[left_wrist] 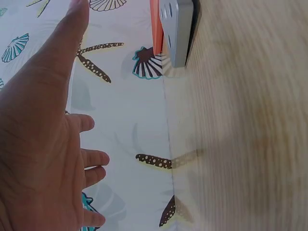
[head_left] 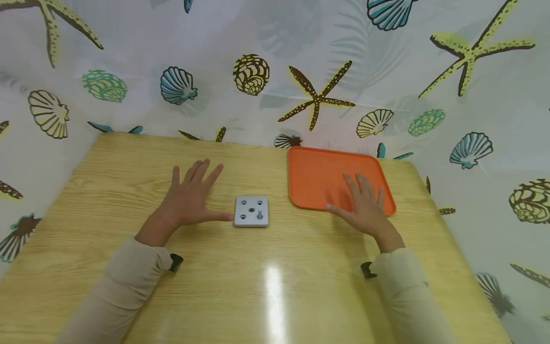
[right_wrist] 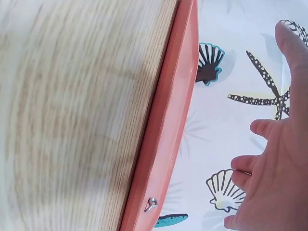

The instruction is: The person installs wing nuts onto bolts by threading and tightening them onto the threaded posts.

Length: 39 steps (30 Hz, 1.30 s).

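A square silver metal plate (head_left: 246, 222) with several holes lies on the table near the middle in the head view. A small bolt (head_left: 259, 215) stands upright at its lower right hole. Just left of the plate is my left hand (head_left: 186, 203), fingers spread, its thumb tip near the plate's edge; it holds nothing. My right hand (head_left: 364, 208) hovers over the near right part of an orange tray (head_left: 315, 177), fingers spread and holding nothing. In the right wrist view a small metal screw-like piece (right_wrist: 151, 204) lies in the tray; the head view does not show it.
The wooden table (head_left: 206, 286) carries the plate and the tray, which sits at the back right. A white cloth (head_left: 215, 43) printed with shells and starfish hangs behind the table and along its sides. Dark wrist cameras (head_left: 175, 263) protrude by the sleeves.
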Each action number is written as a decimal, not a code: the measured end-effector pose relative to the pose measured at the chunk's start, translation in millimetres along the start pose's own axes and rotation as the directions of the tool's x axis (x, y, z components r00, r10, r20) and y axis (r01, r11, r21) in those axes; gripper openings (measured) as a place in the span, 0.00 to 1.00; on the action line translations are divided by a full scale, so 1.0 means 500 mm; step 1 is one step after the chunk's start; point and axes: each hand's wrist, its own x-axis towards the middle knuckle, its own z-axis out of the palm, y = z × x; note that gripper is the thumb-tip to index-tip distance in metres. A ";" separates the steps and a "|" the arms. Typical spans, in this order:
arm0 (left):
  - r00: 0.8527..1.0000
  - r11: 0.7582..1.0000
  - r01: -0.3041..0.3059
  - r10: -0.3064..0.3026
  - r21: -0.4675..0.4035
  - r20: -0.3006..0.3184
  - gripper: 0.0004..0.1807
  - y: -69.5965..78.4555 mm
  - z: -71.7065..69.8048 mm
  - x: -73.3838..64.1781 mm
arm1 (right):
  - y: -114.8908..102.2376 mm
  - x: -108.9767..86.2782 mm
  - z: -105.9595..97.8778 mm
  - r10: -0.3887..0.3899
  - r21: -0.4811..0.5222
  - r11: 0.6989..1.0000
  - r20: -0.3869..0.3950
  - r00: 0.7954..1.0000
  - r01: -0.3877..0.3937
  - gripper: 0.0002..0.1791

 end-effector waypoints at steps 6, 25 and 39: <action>0.999 0.999 -0.026 0.027 -0.040 0.027 0.66 0.019 0.015 0.007 | 0.031 0.010 -0.009 -0.004 0.016 1.000 -0.046 0.999 0.004 0.52; 0.992 0.992 -0.051 0.063 -0.115 0.105 0.60 0.056 0.062 0.036 | 0.159 0.084 -0.011 0.246 0.053 0.969 -0.172 0.954 -0.240 0.27; 0.989 0.970 -0.047 0.079 -0.240 0.127 0.55 0.043 0.084 0.044 | 0.172 0.125 0.029 0.320 0.052 0.946 -0.279 0.905 -0.319 0.18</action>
